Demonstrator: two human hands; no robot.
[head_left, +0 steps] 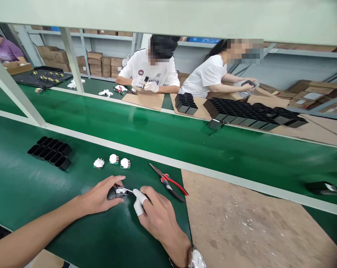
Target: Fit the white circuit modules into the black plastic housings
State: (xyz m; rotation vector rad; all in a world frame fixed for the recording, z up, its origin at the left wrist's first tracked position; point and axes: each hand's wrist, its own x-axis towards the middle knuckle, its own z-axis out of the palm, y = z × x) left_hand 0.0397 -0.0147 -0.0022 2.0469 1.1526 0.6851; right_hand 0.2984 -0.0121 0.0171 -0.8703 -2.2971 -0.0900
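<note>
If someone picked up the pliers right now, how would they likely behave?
The pliers look rather heavy for their size, being apparently metal-jawed; they may hinge, since the handles stand apart; lying flat, they probably won't roll.

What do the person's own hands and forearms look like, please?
The left hand is bare, with no sleeve on the visible forearm. The right hand wears white covers on two fingers and a silvery wristwatch.

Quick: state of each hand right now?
Left hand: closed on a small black case.
Right hand: closed, pinching a thin tool against the case.
</note>
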